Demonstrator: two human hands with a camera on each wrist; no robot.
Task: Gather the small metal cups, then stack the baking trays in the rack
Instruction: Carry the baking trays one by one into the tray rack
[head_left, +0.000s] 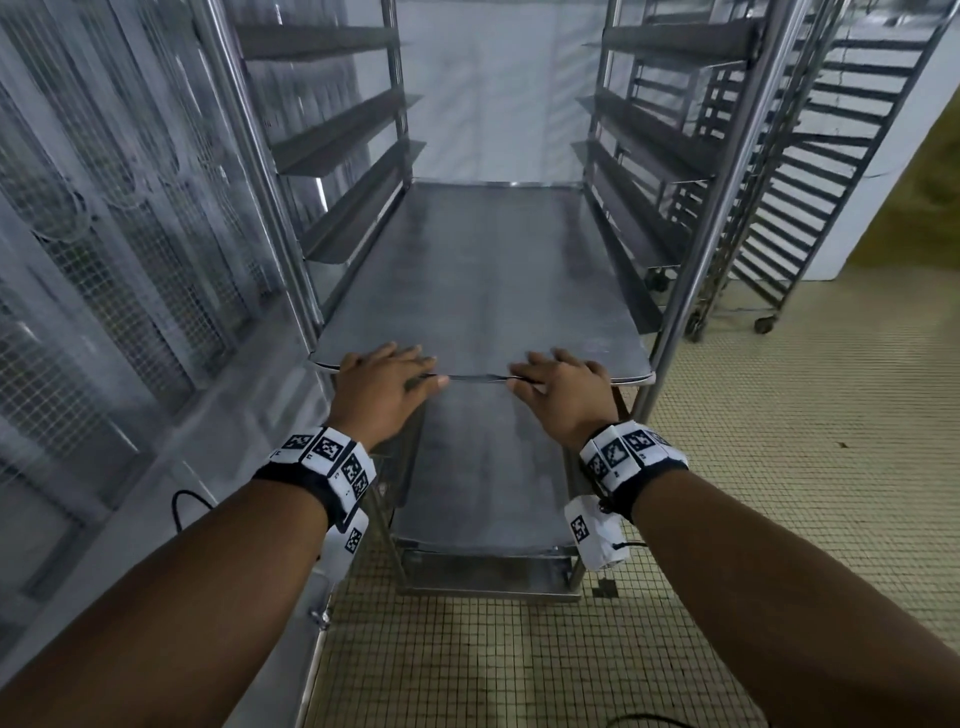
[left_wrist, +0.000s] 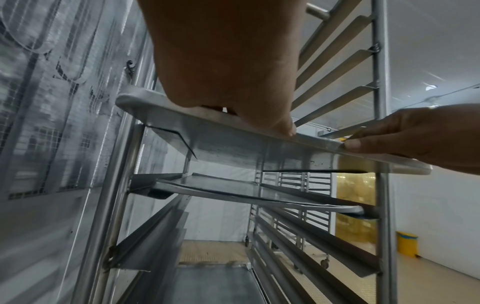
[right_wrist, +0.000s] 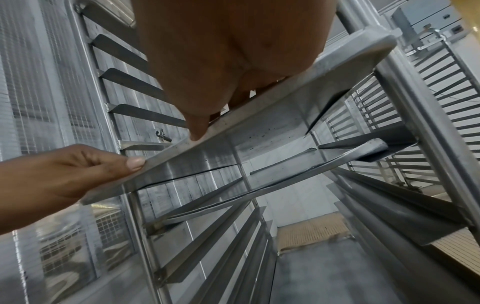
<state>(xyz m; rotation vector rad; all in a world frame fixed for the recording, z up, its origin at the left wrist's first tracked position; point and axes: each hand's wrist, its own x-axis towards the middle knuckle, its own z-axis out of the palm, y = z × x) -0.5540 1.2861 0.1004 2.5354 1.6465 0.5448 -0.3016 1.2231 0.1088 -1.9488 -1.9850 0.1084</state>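
Observation:
A flat metal baking tray (head_left: 483, 280) lies on the runners of a steel rack (head_left: 691, 291), its near rim sticking out slightly. My left hand (head_left: 387, 374) and right hand (head_left: 558, 379) rest on that rim, with fingers flat on top and thumbs against the front edge. In the left wrist view, my left hand (left_wrist: 223, 61) is on the tray (left_wrist: 233, 148) and my right hand's (left_wrist: 415, 133) thumb touches the rim. In the right wrist view, both my right hand (right_wrist: 228, 51) and left hand (right_wrist: 64, 174) are on the tray (right_wrist: 259, 139). No small metal cups are in view.
A second, bent tray (head_left: 483, 467) sits on lower runners, with another tray (head_left: 488, 571) near the floor. Empty runners rise above on both sides. A wire-mesh wall (head_left: 104, 234) stands close on the left. Another rack (head_left: 831, 182) stands at the right, with a yellow bin (left_wrist: 406, 243) beyond.

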